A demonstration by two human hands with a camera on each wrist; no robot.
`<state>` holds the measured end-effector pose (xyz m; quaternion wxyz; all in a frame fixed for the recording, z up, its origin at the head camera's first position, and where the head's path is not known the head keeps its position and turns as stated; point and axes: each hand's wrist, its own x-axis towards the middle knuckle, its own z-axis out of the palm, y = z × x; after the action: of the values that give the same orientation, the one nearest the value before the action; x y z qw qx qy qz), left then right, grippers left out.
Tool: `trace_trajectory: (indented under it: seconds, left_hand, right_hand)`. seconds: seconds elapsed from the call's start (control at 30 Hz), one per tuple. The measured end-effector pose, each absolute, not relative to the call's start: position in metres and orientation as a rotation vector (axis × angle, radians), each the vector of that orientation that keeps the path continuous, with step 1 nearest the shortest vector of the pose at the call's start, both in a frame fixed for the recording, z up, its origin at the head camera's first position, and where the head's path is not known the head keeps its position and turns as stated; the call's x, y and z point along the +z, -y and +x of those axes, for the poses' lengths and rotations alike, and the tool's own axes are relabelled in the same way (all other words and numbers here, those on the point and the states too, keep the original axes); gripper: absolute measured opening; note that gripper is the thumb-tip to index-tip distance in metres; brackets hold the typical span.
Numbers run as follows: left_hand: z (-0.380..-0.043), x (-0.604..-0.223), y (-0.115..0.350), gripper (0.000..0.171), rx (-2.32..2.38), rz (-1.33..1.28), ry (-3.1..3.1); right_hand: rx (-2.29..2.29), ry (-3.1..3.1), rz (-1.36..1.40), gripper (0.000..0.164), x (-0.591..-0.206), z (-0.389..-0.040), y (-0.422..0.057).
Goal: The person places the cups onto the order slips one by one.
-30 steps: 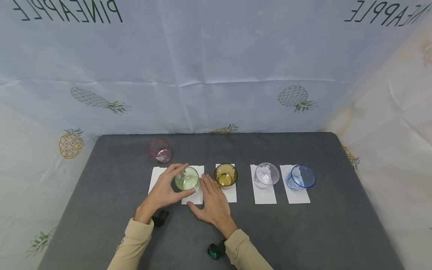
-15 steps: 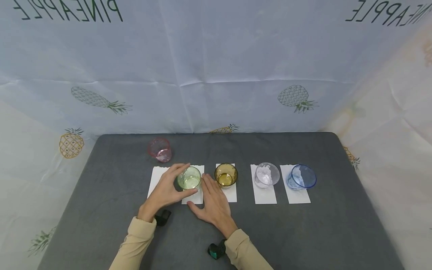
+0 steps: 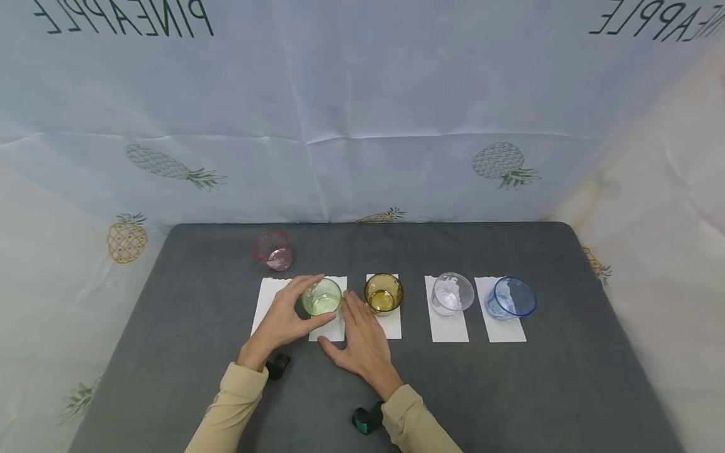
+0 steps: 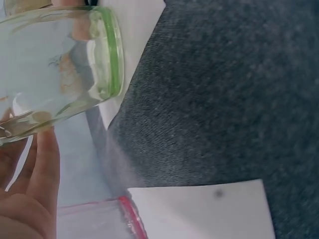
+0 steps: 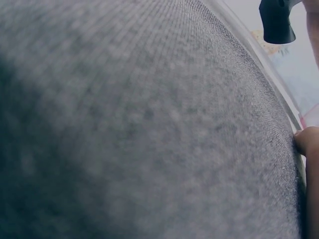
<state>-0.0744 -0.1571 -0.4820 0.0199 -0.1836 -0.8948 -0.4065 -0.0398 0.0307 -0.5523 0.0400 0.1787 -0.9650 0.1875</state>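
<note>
In the head view my left hand (image 3: 289,318) holds a green glass (image 3: 323,297) between thumb and fingers. The glass stands upright over a white paper strip (image 3: 327,330); in the left wrist view, the green glass (image 4: 60,59) has its base at the paper, fingers (image 4: 44,169) against its side. My right hand (image 3: 364,343) lies low at the table with straight fingers, between the green glass and an amber glass (image 3: 383,294). Its fingertips are close to both glasses; contact is unclear. The right wrist view shows the thumb (image 5: 308,142) down near the grey cloth.
Behind the left hand stands a pink glass (image 3: 273,250), near a partly hidden paper strip (image 3: 267,302). To the right, a clear glass (image 3: 452,294) and a blue glass (image 3: 511,297) stand on paper strips. A pineapple-print curtain (image 3: 340,94) hangs behind the grey table (image 3: 510,390).
My left hand has shifted the green glass slightly right along the paper, closer to the right hand. The right hand keeps its place; the whole view has drifted a little.
</note>
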Motion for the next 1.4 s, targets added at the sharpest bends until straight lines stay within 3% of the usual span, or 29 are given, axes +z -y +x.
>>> trace_trajectory:
  seconds: [0.57,0.9,1.13,1.4]
  left_hand:
    - [-0.074,-0.489,0.155,0.075,-1.285,-0.545,2.748]
    - [-0.073,-0.488,0.158,0.077,-1.253,-0.574,2.741]
    - [-0.07,-0.477,0.165,0.091,-1.232,-0.577,2.741]
    - [-0.075,-0.449,0.187,0.093,-1.141,-0.605,2.704]
  right_hand:
    - [0.57,2.835,0.519,0.082,-0.554,-0.034,-0.031]
    - [0.873,2.717,0.451,0.065,-0.542,-0.008,-0.035]
    - [1.09,2.685,0.383,0.05,-0.519,0.008,-0.035]
    - [1.46,2.661,0.494,0.056,-0.502,0.01,-0.029]
